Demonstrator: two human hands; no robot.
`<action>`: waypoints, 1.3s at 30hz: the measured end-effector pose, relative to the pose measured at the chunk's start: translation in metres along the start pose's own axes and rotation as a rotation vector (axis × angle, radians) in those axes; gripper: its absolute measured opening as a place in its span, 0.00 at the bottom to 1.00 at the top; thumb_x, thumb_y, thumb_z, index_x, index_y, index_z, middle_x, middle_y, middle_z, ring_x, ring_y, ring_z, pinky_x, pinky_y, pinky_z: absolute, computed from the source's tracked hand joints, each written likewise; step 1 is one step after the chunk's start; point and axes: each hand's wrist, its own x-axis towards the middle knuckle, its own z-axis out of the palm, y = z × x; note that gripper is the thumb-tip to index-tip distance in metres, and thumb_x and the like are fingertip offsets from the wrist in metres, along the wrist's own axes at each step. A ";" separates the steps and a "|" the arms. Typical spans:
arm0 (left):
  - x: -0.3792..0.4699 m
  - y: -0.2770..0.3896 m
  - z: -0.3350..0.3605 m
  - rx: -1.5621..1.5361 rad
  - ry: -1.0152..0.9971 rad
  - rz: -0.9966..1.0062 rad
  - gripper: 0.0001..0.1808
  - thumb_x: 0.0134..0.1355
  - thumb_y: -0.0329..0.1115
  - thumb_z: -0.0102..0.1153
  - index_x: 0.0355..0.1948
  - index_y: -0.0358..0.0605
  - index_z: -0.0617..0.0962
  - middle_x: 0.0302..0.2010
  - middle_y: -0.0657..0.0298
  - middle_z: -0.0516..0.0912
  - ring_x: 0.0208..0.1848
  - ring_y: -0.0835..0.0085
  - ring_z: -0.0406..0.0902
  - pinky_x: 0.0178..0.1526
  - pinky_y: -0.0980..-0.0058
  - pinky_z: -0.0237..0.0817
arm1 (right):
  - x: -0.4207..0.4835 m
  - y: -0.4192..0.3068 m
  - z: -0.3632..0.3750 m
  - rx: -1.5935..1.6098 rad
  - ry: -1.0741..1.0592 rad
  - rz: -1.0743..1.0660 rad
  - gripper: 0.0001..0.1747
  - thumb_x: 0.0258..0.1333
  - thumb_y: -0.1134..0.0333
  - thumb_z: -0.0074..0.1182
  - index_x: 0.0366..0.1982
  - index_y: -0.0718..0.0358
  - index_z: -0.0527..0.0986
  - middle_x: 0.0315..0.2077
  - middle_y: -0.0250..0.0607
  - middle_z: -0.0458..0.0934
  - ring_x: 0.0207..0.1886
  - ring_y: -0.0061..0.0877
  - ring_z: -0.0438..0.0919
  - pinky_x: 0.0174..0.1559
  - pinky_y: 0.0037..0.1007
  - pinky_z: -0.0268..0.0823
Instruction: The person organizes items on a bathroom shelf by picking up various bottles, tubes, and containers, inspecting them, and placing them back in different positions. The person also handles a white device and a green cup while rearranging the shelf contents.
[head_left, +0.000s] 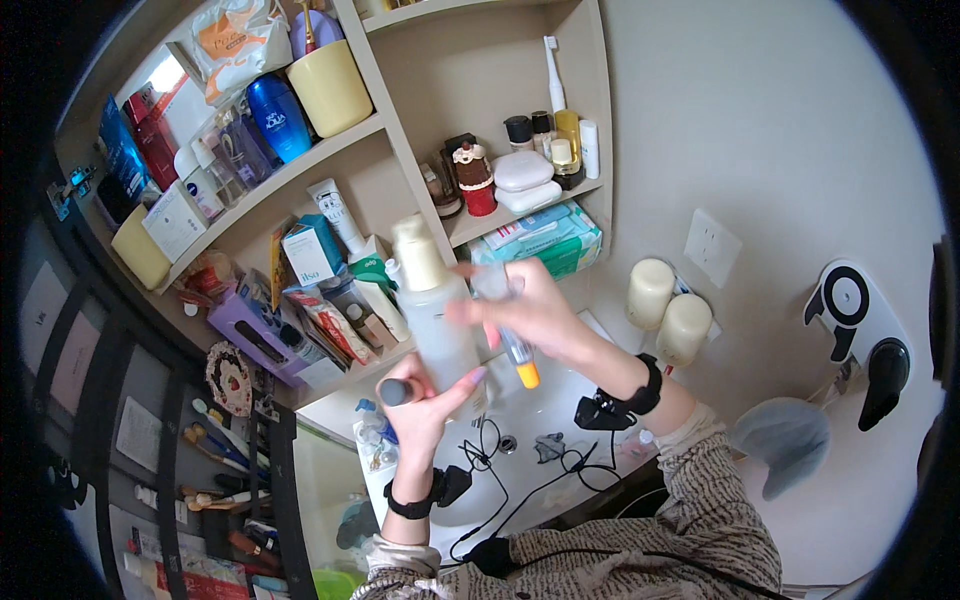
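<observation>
My left hand (417, 417) is closed around the lower part of a large frosted bottle (439, 330), which has a cream-coloured cap (418, 251). A small cylinder with a dark grey end (395, 392) pokes out of the same hand, its body hidden by my fingers. In my right hand (541, 304), blurred by motion, is a slim clear tube with an orange-yellow tip (529, 375) pointing down. Those fingers are close in front of the bottle's upper side; whether they touch it I cannot tell. Below both hands lies a white washbasin (540, 397).
Open shelves (277, 180) crowded with cosmetics line the back and left. An open cabinet door (217, 465) with loaded racks stands at the left. Black cables (510, 495) run from my wrist straps over the basin. Two cream cups (651, 292) and a hairdryer holder (846, 300) hang at the right.
</observation>
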 end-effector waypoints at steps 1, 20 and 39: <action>-0.004 -0.002 -0.005 -0.028 0.062 -0.001 0.29 0.33 0.33 0.75 0.11 0.47 0.59 0.12 0.71 0.67 0.18 0.86 0.61 0.21 0.86 0.53 | 0.009 0.007 -0.004 -0.066 0.118 -0.030 0.19 0.41 0.60 0.64 0.32 0.69 0.77 0.19 0.33 0.78 0.15 0.12 0.72 0.18 0.17 0.63; -0.034 -0.007 -0.050 -0.091 0.114 -0.055 0.20 0.37 0.24 0.67 0.16 0.44 0.63 0.33 0.47 0.79 0.38 0.63 0.78 0.43 0.70 0.67 | 0.123 0.055 -0.022 -1.168 0.860 -0.171 0.25 0.40 0.62 0.63 0.34 0.69 0.65 0.19 0.50 0.76 0.24 0.42 0.78 0.29 0.37 0.70; -0.040 -0.013 -0.049 -0.062 0.107 -0.107 0.23 0.36 0.24 0.68 0.16 0.45 0.61 0.29 0.50 0.78 0.36 0.65 0.78 0.41 0.70 0.68 | 0.119 0.051 -0.039 -1.149 0.756 -0.200 0.22 0.36 0.63 0.64 0.33 0.70 0.72 0.25 0.54 0.78 0.29 0.43 0.78 0.34 0.37 0.71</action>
